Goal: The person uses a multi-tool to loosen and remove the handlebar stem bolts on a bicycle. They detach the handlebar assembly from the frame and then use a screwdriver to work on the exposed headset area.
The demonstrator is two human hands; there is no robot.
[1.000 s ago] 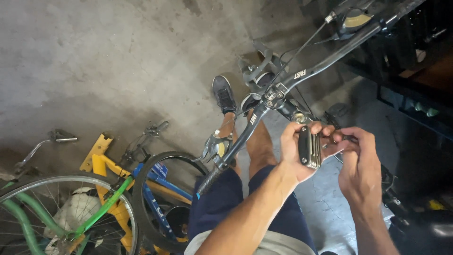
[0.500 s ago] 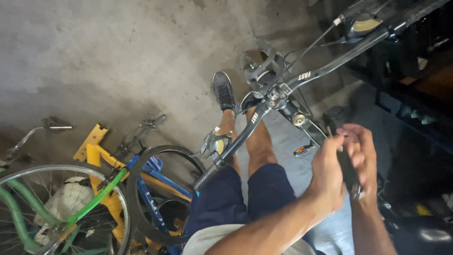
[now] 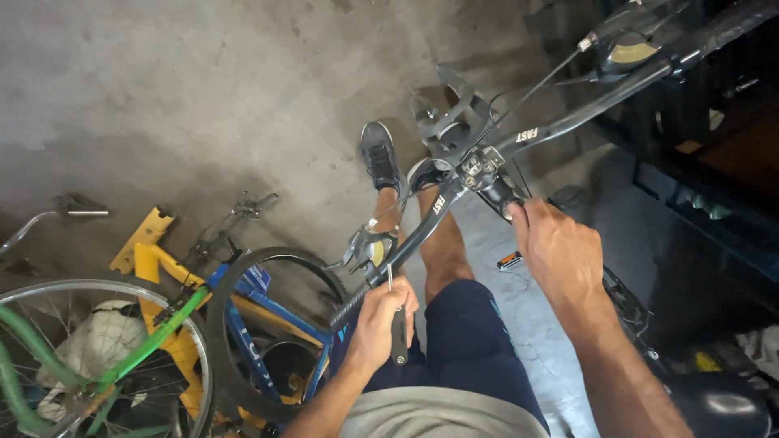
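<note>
A black bicycle handlebar (image 3: 560,113) runs from upper right down to lower left, past its stem clamp (image 3: 475,166). My left hand (image 3: 381,320) is closed around a black folding multi-tool (image 3: 398,332), whose thin silver key points up at the handlebar beside the left brake lever (image 3: 367,246). My right hand (image 3: 560,251) grips the frame just below the stem clamp. My legs in dark blue shorts and a dark shoe (image 3: 379,154) are under the bar.
A yellow and blue bicycle (image 3: 235,300) lies on the concrete floor at left, next to a wheel with a green frame (image 3: 122,357). A small orange and black object (image 3: 510,260) lies on the floor. Dark shelving (image 3: 714,170) stands at right.
Both hands were together at the right on the multi-tool. Now my left hand has carried it down to the left end of the bar, and my right hand has gone to the stem.
</note>
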